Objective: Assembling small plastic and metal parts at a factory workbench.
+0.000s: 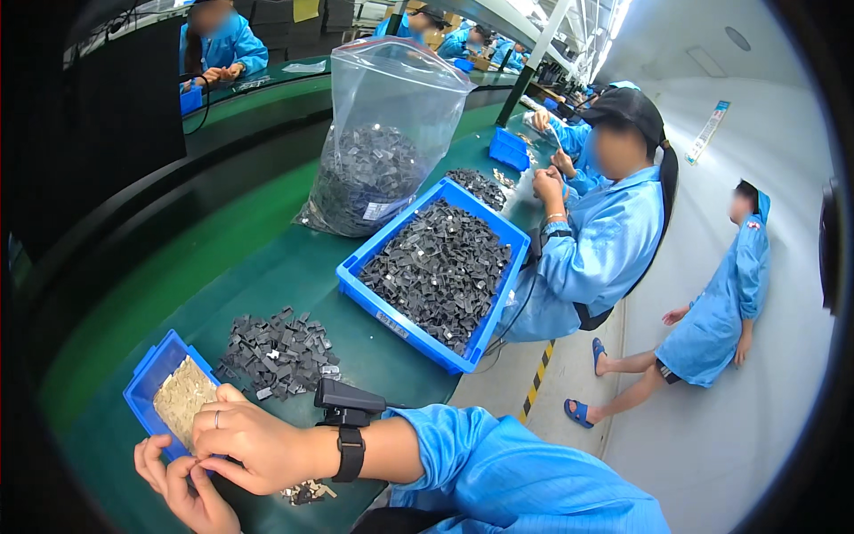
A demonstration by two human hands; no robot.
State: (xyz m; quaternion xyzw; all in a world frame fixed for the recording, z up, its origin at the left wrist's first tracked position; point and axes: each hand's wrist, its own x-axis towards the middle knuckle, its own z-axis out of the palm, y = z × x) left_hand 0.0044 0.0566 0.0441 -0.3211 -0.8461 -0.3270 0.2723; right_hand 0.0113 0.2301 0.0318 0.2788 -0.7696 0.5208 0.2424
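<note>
Right hand [258, 442] and left hand [182, 485], fingertips pinched together on something too small to identify, beside small blue bin [147, 378] of pale parts, near loose dark parts pile [280, 351].

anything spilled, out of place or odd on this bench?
Nothing clearly wrong. A loose pile of dark parts lies straight on the green bench, beside the small blue bin, not in a tray. A few more bits lie under the right hand. The large blue tray sits askew.
</note>
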